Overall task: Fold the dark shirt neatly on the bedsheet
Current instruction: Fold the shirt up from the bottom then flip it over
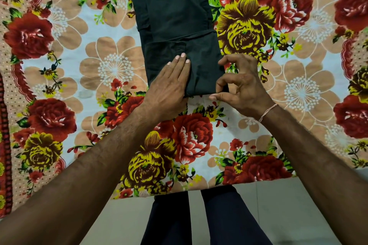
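The dark shirt (175,16) lies as a long narrow strip on the flowered bedsheet (65,77), running from the top edge of the view down to the middle. Its near end is folded over into a thicker band. My left hand (171,83) rests flat on that near end, fingers together, pressing the cloth. My right hand (241,87) is at the shirt's near right corner, fingers curled and apart; thumb and fingertips touch the hem, and whether they pinch it is unclear.
The bedsheet's near edge (199,187) ends above a pale floor (298,215). My legs in dark trousers (199,223) stand at that edge. A red patterned border (5,145) runs along the sheet's left side.
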